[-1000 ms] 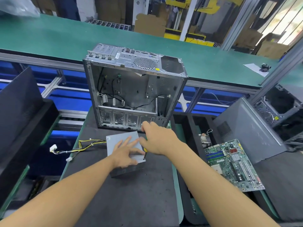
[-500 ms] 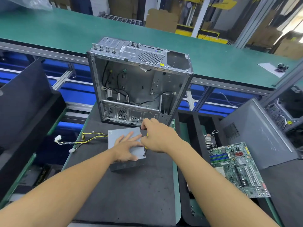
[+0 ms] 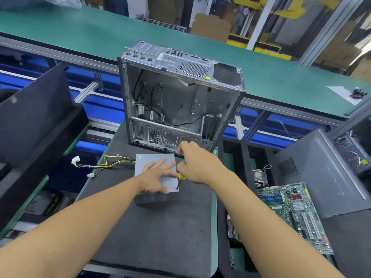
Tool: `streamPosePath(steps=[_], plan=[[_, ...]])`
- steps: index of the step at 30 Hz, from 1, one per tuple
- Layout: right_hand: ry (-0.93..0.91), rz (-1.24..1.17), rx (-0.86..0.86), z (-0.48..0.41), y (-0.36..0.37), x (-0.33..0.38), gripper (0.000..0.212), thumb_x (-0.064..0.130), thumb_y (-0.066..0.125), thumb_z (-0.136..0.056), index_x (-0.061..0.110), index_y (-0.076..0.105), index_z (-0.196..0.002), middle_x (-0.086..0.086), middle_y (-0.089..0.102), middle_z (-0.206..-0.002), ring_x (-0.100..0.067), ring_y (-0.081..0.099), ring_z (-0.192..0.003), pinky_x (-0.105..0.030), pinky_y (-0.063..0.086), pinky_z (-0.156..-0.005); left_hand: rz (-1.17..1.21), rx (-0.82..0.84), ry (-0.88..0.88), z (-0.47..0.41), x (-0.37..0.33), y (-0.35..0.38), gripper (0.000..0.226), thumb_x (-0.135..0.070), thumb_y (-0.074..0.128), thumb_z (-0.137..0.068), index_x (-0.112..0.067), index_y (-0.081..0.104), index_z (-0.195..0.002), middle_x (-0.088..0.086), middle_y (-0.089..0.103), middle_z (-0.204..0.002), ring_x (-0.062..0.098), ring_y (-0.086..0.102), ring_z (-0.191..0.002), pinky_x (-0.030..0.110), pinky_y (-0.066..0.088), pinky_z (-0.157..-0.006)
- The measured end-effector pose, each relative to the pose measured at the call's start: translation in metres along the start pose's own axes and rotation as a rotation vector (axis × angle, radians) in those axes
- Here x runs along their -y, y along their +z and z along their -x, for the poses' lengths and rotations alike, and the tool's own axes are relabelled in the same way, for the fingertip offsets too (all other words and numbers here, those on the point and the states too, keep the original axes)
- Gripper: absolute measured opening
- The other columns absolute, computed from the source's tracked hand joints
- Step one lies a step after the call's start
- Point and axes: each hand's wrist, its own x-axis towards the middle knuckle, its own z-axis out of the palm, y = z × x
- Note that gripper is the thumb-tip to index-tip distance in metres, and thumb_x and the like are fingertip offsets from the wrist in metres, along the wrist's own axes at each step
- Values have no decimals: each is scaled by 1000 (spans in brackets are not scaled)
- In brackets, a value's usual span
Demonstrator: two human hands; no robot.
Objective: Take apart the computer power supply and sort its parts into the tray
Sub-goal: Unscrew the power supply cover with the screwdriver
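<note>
my left hand (image 3: 155, 177) is flat on the power supply (image 3: 155, 167), right hand (image 3: 197, 164) gripping a yellow-handled screwdriver (image 3: 180, 180) at its corner.

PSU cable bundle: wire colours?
Yellow and black wires, ending in white connectors; the head view shows them, left of the power supply.

An open computer case (image 3: 180, 101) stands upright; a motherboard (image 3: 291, 213) lies right.

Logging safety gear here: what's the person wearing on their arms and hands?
Nothing visible. The left forearm and right forearm are bare to the frame edge, no sleeves. The left hand and right hand show no gloves, rings, watch or wristband.
</note>
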Motion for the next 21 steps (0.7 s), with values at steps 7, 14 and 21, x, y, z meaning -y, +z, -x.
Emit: streamPosePath(steps=[7, 14, 21], plan=[[47, 136, -57, 4, 2, -2, 25, 38, 34, -102, 16, 40, -112, -6, 48, -105, -33, 53, -80, -42, 46, -74, -15, -3, 16, -3, 3, 1, 63, -30, 77, -76, -64, 48, -121, -41, 1, -145, -8, -15, -143, 35, -14, -119], [-22, -63, 76, -1, -5, -7, 21, 20, 46, -95, 19, 43, -116, -1, 49, -110, -27, 54, -93, -38, 43, -75, -13, 10, 21, -2, 3, 0, 62, -31, 76, -75, -69, 46, -113, -39, 2, -151, -3, -14, -148, 36, -14, -120], [11, 63, 24, 0, -1, -3, 31, 40, 49, -93, 23, 42, -118, 0, 49, -118, -28, 54, -92, -41, 46, -79, -32, 11, 17, -3, 4, 1, 67, -34, 76, -77, -55, 49, -134, -37, 2, -151, 0, -16, -149, 38, -13, -121]])
